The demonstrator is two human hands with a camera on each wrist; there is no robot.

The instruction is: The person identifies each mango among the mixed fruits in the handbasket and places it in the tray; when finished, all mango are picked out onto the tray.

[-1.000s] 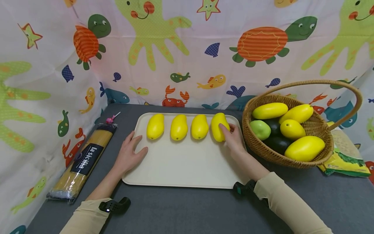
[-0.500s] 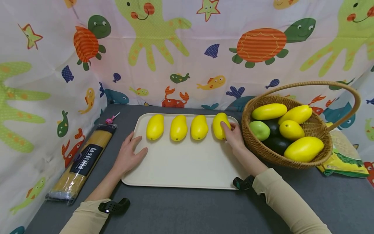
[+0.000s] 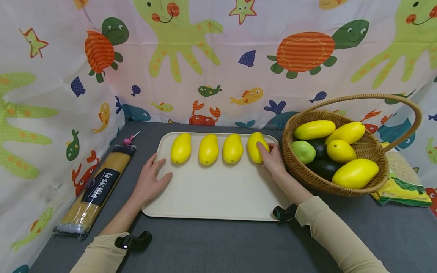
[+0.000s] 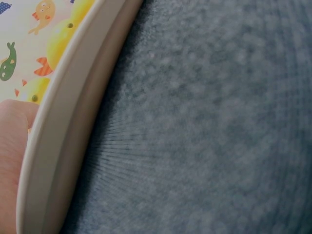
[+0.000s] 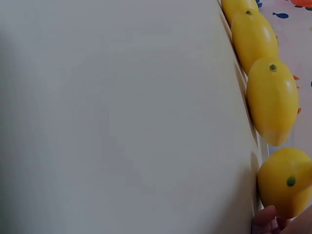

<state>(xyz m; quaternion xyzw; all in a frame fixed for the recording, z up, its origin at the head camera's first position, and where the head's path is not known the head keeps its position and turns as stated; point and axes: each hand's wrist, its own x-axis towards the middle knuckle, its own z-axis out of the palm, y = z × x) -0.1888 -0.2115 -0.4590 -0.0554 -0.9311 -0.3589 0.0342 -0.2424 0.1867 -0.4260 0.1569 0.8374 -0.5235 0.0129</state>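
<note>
Across the far side of a cream tray (image 3: 218, 189) lies a row of several yellow mangoes, among them a left-end mango (image 3: 181, 148) and two middle ones. My right hand (image 3: 274, 159) holds the rightmost mango (image 3: 255, 146), thumb over its near right side and the other fingers partly hidden behind it. In the right wrist view that mango (image 5: 282, 187) sits at the tray's edge with fingertips against it. At the tray's left rim rests my left hand (image 3: 150, 180), thumb spread over the tray and fingers relaxed. The left wrist view shows the tray's outer side (image 4: 63, 117) beside the hand.
A wicker basket (image 3: 290, 170) of yellow, green and dark fruit stands right of the tray, its handle arching high. Behind it lies a yellow-green packet (image 3: 403, 185). On the left are a spaghetti pack (image 3: 99, 189) and a pink lollipop (image 3: 128, 140). A printed cloth hangs behind.
The rightmost mango and my right hand have shifted very slightly toward the back of the tray. My left hand stays in place at the rim.
</note>
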